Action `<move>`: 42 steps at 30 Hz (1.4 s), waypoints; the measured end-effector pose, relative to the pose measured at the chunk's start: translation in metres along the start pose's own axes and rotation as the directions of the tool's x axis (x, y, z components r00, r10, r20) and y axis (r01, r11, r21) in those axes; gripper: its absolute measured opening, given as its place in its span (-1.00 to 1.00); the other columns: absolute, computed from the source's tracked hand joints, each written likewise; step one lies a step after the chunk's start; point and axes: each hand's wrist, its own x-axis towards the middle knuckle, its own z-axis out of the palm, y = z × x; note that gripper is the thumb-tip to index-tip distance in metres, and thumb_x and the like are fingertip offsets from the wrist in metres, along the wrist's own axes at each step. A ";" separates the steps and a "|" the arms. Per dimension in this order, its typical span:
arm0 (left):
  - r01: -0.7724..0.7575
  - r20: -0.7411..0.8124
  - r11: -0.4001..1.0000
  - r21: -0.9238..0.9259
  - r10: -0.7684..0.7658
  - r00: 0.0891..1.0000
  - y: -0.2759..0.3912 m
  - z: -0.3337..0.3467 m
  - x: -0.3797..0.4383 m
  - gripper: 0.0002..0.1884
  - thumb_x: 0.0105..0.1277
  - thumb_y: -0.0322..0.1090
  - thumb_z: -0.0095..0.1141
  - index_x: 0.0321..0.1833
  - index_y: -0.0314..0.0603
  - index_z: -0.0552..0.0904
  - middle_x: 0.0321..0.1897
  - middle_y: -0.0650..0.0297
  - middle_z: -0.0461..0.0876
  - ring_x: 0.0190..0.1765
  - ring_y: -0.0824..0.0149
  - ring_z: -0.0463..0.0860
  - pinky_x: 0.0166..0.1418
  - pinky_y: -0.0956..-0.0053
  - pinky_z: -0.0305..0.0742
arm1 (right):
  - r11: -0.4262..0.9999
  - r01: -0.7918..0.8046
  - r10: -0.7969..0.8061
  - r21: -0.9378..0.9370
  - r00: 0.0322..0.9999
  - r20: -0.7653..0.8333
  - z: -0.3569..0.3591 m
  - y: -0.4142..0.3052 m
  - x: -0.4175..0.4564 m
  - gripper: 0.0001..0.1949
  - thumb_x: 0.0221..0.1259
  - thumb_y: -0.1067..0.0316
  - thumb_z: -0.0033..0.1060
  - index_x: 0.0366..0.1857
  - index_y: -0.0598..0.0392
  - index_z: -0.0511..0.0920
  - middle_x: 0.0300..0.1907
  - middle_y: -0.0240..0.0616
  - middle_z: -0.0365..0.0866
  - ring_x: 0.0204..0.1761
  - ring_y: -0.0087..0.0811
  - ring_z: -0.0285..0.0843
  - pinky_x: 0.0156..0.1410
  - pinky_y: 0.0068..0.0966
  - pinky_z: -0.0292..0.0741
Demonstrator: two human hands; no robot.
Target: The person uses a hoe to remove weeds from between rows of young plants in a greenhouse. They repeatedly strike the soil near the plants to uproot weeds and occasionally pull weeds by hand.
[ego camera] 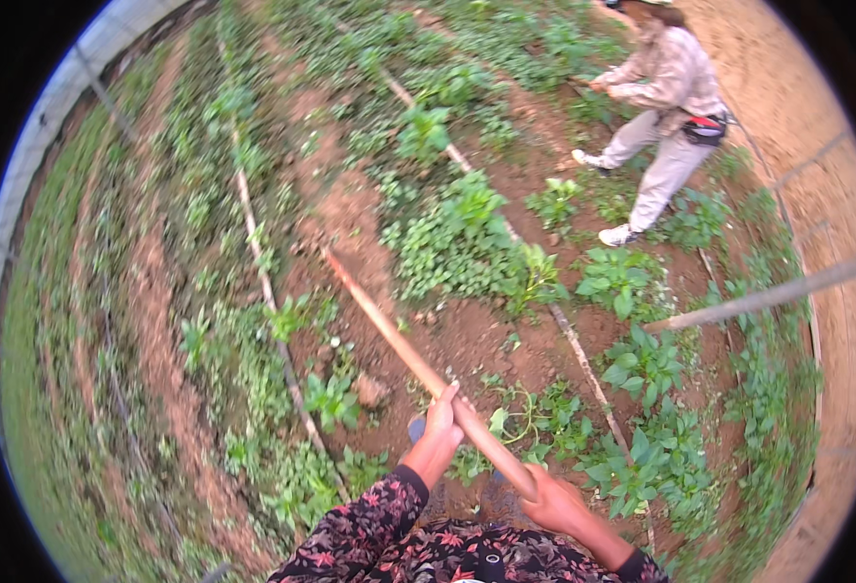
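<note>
A long wooden tool handle [398, 348] slants across the middle of the view, from near my body toward the upper left. My left hand [445, 421] is wrapped around its middle. Lower down, my right hand [549, 500] grips the near end. Reddish colour marks the far end of the shaft, which reaches the bare soil [351, 211] between two plant rows; the tool's head cannot be made out there. Just right of that end grows a dense patch of low green weeds [446, 251]. A leafy crop plant [331, 399] stands left of my left hand.
Thin irrigation lines [581, 357] run along the rows on both sides. At upper right a co-worker [672, 109] bends forward among the plants. A grey pole [770, 293] juts in from the right. A clod [371, 391] lies near my left hand. Pale sheeting [836, 306] borders the right side.
</note>
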 end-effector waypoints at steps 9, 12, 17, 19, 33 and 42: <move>-0.041 0.179 0.998 -0.054 0.050 0.982 0.000 0.027 -0.011 -0.81 0.21 -0.42 0.14 -0.32 -0.19 0.34 -0.65 0.30 0.35 -0.58 0.36 0.42 -0.54 0.45 0.45 | 0.505 0.118 -0.316 0.855 0.947 0.055 -0.012 -0.025 0.011 -0.26 0.14 0.32 0.16 0.42 0.00 0.02 -0.28 -0.30 0.51 -0.50 -0.58 0.51 -0.47 -0.62 0.39; -0.120 0.181 0.991 -0.058 0.129 0.975 0.017 0.044 -0.027 -0.83 0.25 -0.37 0.11 -0.38 -0.18 0.37 -0.65 0.29 0.37 -0.59 0.35 0.40 -0.49 0.46 0.46 | 0.438 0.131 -0.416 0.889 0.907 0.071 -0.029 -0.028 0.010 -0.33 0.18 0.27 0.15 0.39 -0.05 0.11 -0.24 -0.33 0.52 -0.43 -0.57 0.52 -0.40 -0.61 0.38; -0.485 0.221 0.800 0.353 0.432 0.874 0.014 0.053 -0.090 -0.58 0.32 -0.22 0.05 0.11 -0.33 0.32 -0.18 0.08 0.48 -0.18 0.25 0.52 -0.12 0.35 0.51 | 0.403 0.142 -0.485 0.904 0.871 0.079 -0.032 -0.028 0.009 -0.43 0.32 0.09 -0.03 0.37 0.00 0.16 -0.04 -0.29 0.49 -0.12 -0.49 0.53 -0.12 -0.53 0.40; -0.588 0.338 0.516 0.624 0.500 0.797 0.020 0.044 -0.123 -0.27 0.36 -0.11 -0.04 0.44 -0.37 -0.03 0.32 -0.10 0.21 0.27 0.17 0.35 0.24 0.38 0.34 | 0.366 0.145 -0.532 0.919 0.843 0.079 -0.034 -0.036 0.008 -0.40 0.35 0.08 -0.06 0.37 0.12 0.09 0.11 -0.14 0.44 0.00 -0.39 0.52 -0.01 -0.53 0.41; -0.615 0.747 -0.557 0.558 0.660 0.079 -0.021 0.083 -0.243 -0.77 0.31 -0.44 -0.09 -0.01 -0.16 0.54 -0.23 0.16 0.68 -0.18 0.13 0.64 -0.08 0.28 0.49 | 0.302 0.371 -0.703 0.878 0.708 -0.057 -0.041 -0.025 0.014 -0.40 0.40 0.03 -0.16 0.43 0.01 -0.01 0.14 -0.16 0.48 -0.02 -0.35 0.58 -0.04 -0.52 0.55; -0.676 0.740 -0.567 0.471 0.671 -0.046 0.046 0.064 -0.246 -0.77 0.32 -0.52 -0.16 -0.03 -0.24 0.52 -0.40 0.15 0.66 -0.35 0.31 0.65 -0.20 0.48 0.50 | -0.378 0.850 -0.817 0.367 -0.121 -0.563 -0.254 -0.013 -0.200 -0.17 0.32 -0.29 -0.41 0.41 0.22 -0.20 0.10 0.21 0.46 -0.03 -0.02 0.58 0.01 -0.29 0.53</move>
